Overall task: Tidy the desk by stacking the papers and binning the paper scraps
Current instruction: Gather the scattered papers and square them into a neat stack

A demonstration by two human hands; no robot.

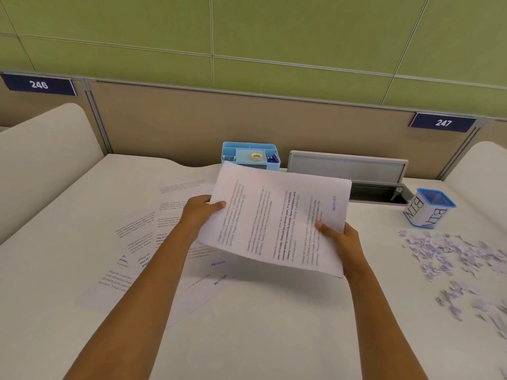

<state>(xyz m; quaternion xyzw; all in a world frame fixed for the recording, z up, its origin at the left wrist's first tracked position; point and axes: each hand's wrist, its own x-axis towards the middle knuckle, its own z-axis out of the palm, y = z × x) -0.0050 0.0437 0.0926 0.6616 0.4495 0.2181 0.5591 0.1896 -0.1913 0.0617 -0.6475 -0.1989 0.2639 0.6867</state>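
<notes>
A printed sheet of paper with a purple stamp hangs above the white desk, turned sideways. My left hand grips its left edge with the thumb on top. My right hand grips its lower right corner the same way. Whether there is more than one sheet in my hands I cannot tell. Several more printed sheets lie fanned out on the desk below and to the left, partly hidden by my left forearm. A spread of pale paper scraps covers the desk at the right. A small blue-rimmed box marked BIN stands behind the scraps.
A light blue desk organiser with a tape roll stands at the back by the partition. A grey cable flap stands raised beside it over a dark slot. White curved dividers rise at the far left and right.
</notes>
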